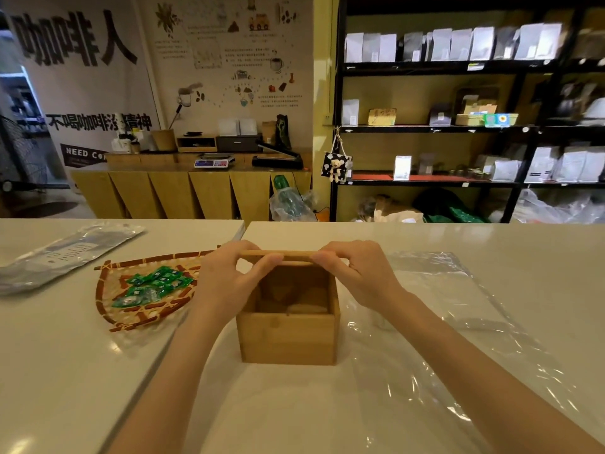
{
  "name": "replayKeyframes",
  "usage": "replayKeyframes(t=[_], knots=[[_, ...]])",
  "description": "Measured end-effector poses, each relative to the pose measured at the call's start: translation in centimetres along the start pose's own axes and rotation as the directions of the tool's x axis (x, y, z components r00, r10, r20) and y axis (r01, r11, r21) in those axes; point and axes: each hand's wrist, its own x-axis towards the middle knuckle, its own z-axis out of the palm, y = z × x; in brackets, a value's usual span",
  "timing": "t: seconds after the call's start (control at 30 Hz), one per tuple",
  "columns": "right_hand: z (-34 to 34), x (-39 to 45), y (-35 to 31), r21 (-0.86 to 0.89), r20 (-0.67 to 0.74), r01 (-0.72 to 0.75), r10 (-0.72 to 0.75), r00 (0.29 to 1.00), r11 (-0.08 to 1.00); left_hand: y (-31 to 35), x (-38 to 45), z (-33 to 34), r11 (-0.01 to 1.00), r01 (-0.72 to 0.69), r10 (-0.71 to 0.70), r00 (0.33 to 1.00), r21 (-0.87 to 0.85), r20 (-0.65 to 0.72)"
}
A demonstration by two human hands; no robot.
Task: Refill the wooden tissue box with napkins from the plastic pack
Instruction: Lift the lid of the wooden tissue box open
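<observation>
A square wooden tissue box (288,339) stands on the white counter in front of me, its top open and its inside showing only wood. Both hands hold a thin wooden lid panel (281,255) edge-on over the box's far rim. My left hand (226,276) pinches its left end and my right hand (353,273) pinches its right end. A clear plastic pack (458,306) lies flat and crumpled on the counter to the right of the box. No napkins are visible.
A woven bamboo tray (108,303) with several green wrapped candies sits left of the box. A silvery flat pouch (62,250) lies at the far left. A seam (242,231) splits the counter. Shelves and a wooden sideboard stand beyond.
</observation>
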Motion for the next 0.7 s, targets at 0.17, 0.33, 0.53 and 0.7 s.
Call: replayKeyframes(t=[0.17, 0.33, 0.53, 0.7], knots=[[1.1, 0.7, -0.2, 0.158, -0.194, -0.086, 0.117, 0.974, 0.984, -0.7, 0.2, 0.2, 0.974, 0.083, -0.096, 0.994, -0.21, -0.051], [1.3, 0.9, 0.6, 0.317, -0.139, -0.163, 0.216, 0.966, 0.934, -1.0, 0.2, 0.8, 0.912, 0.217, -0.236, 0.972, -0.347, -0.012], [1.7, 0.7, 1.6, 0.476, 0.012, -0.312, 0.348, 0.937, 0.823, -1.4, 0.2, 1.5, 0.813, 0.388, -0.382, 0.918, -0.435, 0.106], [1.8, 0.8, 1.8, 0.428, -0.035, -0.292, 0.338, 0.94, 0.855, -1.8, 0.5, 1.5, 0.77, 0.428, -0.412, 0.9, -0.473, 0.144]])
